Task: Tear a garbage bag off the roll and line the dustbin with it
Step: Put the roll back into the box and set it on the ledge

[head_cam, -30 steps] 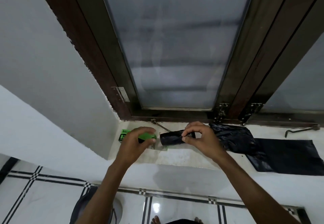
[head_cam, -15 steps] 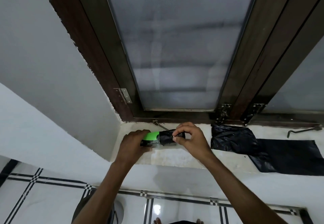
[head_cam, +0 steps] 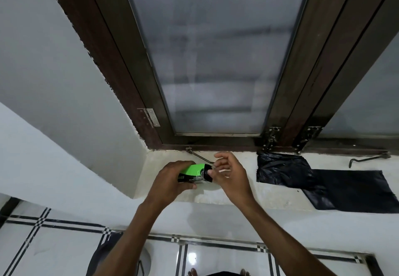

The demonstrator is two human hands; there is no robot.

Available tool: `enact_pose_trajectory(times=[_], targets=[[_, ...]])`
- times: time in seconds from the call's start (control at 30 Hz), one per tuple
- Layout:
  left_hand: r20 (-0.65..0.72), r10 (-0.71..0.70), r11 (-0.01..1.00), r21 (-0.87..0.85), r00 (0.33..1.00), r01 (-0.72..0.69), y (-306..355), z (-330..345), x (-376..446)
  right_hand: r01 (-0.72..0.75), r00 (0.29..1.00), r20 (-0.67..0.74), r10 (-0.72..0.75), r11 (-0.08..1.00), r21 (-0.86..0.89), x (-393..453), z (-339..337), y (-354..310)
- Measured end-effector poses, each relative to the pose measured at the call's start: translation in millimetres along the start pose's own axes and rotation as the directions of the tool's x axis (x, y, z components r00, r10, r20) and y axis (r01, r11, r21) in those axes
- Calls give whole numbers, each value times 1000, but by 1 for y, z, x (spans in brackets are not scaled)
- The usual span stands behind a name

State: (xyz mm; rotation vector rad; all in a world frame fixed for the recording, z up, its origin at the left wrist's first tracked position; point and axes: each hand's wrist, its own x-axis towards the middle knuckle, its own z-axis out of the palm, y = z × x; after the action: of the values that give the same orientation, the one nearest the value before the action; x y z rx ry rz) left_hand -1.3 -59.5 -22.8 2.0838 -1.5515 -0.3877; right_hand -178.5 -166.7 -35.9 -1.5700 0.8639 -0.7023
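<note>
Gripping the green bag box point(head_cam: 192, 173), the left hand point(head_cam: 170, 180) steadied it while the right hand's point(head_cam: 232, 176) loosely spread fingers pushed the roll point(head_cam: 207, 174) in; a torn-off garbage bag point(head_cam: 323, 178) lay right, the dustbin apparently unlined.

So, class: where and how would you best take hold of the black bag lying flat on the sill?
Pinch the black bag at its crumpled left end, coming from above. That end is bunched and raised, giving a fold to grip, while the rest lies flat against the sill.
</note>
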Motion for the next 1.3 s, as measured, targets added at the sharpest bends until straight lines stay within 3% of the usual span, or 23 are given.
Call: enact_pose_trajectory(times=[0.1,0.23,0.37,0.53,0.7,1.3], targets=[[-19,21,1000,-9,1000,-21,10,4,2,0,999,-36,-5,990,-144,2,3,1],[-54,-34,998,-51,998,31,6,2,1,-111,993,-38,108,989,-98,2,-10,2],[-63,-63,995,-84,996,58,8,0,-1,-365,928,49,369,873,323,-3,-20,-3],[-80,-57,998,-13,995,56,8,0,-4,-249,959,-13,284,863,440,-8,-26,-12],[-84,-21,999,48,996,25,11,0,-4,-155,987,86,135,936,315,-9,-22,-19],[-119,65,974,223,991,-37,16,3,-2,-250,967,144,212,904,347,-6,-1,-16]])
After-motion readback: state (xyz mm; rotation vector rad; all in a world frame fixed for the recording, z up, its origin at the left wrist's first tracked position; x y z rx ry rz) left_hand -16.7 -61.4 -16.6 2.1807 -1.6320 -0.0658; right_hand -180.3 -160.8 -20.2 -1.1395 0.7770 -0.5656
